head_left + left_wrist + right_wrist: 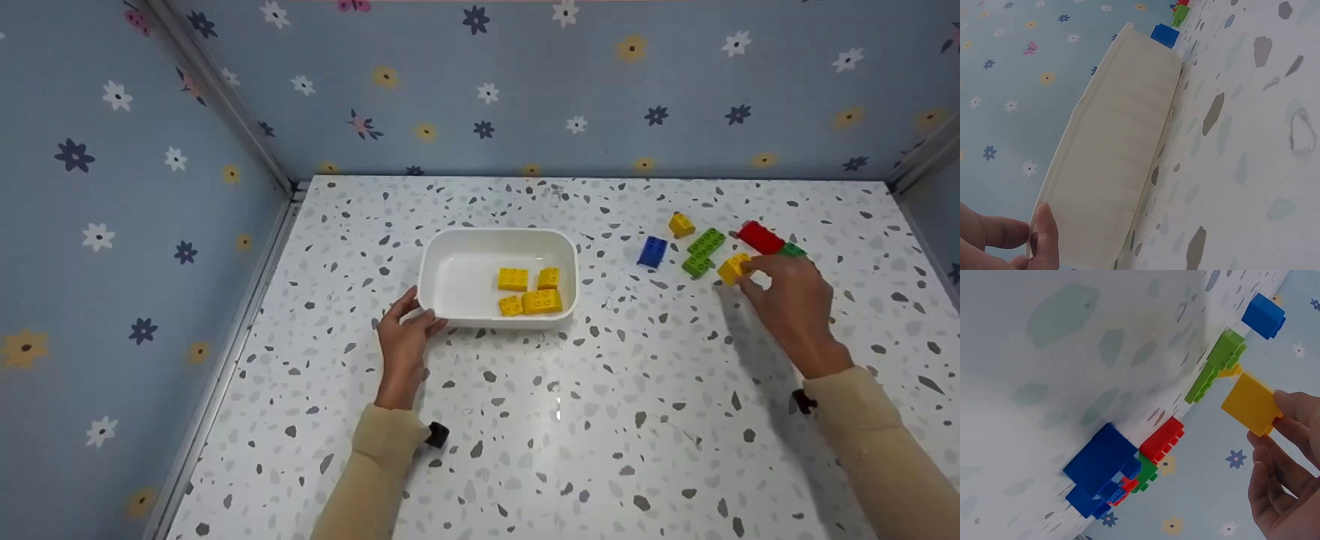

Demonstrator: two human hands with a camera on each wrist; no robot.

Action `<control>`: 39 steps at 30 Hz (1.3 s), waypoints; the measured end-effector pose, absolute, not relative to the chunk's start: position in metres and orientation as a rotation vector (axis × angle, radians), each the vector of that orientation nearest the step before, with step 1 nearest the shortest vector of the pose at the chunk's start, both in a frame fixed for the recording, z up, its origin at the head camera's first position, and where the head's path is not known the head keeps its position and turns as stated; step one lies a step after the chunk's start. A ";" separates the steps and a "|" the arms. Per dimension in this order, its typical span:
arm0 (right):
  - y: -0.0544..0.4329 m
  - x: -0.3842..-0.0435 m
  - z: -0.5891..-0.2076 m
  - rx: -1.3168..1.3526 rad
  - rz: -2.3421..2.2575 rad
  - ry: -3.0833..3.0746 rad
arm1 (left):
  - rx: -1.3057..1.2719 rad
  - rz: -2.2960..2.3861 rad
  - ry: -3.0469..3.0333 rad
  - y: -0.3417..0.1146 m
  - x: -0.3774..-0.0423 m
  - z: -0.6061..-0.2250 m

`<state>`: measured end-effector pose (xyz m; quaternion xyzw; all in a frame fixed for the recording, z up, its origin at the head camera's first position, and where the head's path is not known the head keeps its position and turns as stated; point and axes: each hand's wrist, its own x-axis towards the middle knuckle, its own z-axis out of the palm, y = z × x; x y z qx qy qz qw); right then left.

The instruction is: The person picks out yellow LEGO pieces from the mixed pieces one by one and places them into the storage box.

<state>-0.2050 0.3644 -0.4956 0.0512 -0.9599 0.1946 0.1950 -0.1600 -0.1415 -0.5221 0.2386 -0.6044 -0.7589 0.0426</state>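
My right hand [796, 304] pinches a yellow toy brick [733, 268] between thumb and fingertips. In the right wrist view that yellow brick [1251, 404] is held clear of the table. With its thumb and fingers, my left hand [405, 337] grips the rim at the near left corner of a white plastic box [465, 321]. The left wrist view shows the box's outer wall [1109, 140] and the fingers at its edge. Several yellow bricks [541, 301] lie in the right half of the box.
Around my right hand lie a blue brick [652, 251], a yellow brick [681, 224], light green bricks [706, 243] and a red brick [760, 237]. Part of a green brick [792, 250] shows behind the hand. More blue bricks [1100, 458] appear in the right wrist view. Flowered walls [480, 90] border the speckled table.
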 end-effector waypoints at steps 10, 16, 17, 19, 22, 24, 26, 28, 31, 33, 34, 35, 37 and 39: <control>0.347 -0.206 -0.494 0.164 0.555 -2.721 | 0.752 -2.312 -1.880 -0.141 -0.162 -0.521; 0.336 -0.204 -0.493 0.181 0.573 -2.730 | 0.747 -2.316 -1.877 -0.141 -0.162 -0.522; 0.335 -0.204 -0.493 0.186 0.578 -2.732 | 0.745 -2.315 -1.876 -0.141 -0.162 -0.522; 0.332 -0.204 -0.493 0.200 0.582 -2.731 | 0.743 -2.315 -1.871 -0.141 -0.162 -0.522; 0.328 -0.205 -0.492 0.218 0.583 -2.729 | 0.740 -2.316 -1.861 -0.141 -0.162 -0.522; 0.325 -0.206 -0.492 0.239 0.580 -2.721 | 0.737 -2.316 -1.858 -0.141 -0.162 -0.522; 0.322 -0.206 -0.492 0.261 0.580 -2.710 | 0.726 -2.320 -1.846 -0.141 -0.161 -0.523; 0.319 -0.207 -0.492 0.282 0.585 -2.702 | 0.715 -2.324 -1.838 -0.141 -0.161 -0.523; 0.315 -0.207 -0.492 0.297 0.595 -2.706 | 0.710 -2.326 -1.830 -0.142 -0.161 -0.523; 0.312 -0.208 -0.491 0.294 0.602 -2.719 | 0.716 -2.322 -1.838 -0.142 -0.161 -0.522; 0.310 -0.208 -0.491 0.292 0.603 -2.725 | 0.720 -2.319 -1.841 -0.142 -0.161 -0.522; 0.309 -0.209 -0.491 0.293 0.606 -2.730 | 0.726 -2.316 -1.845 -0.141 -0.161 -0.522; 0.307 -0.209 -0.490 0.292 0.611 -2.738 | 0.734 -2.315 -1.848 -0.141 -0.161 -0.522; 0.304 -0.209 -0.490 0.293 0.614 -2.745 | 0.741 -2.313 -1.851 -0.141 -0.161 -0.522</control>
